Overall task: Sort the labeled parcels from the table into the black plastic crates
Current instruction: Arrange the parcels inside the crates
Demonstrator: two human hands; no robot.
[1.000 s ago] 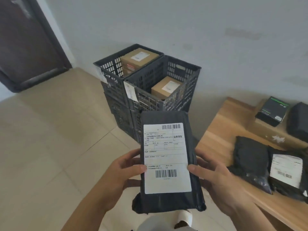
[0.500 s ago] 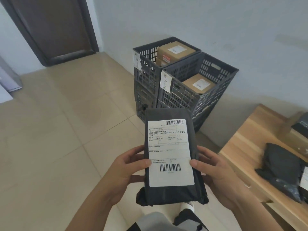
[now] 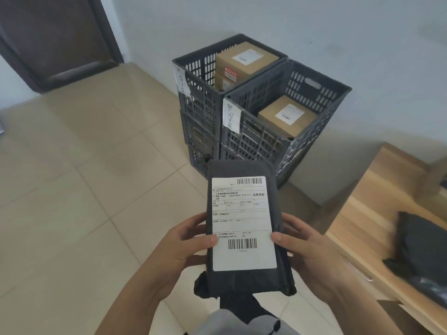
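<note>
Two hands hold one parcel before two crates.

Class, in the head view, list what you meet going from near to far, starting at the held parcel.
Black parcel held by left hand and right hand → nearer crate with cardboard box → farther crate → wall.

left hand: forearm enters from bottom centre, thumb flat on top face of black plastic labelled parcel, fingers curled under its left edge | right hand: mirrored grip on right edge, thumb on top, fingers beneath | both bare
</note>
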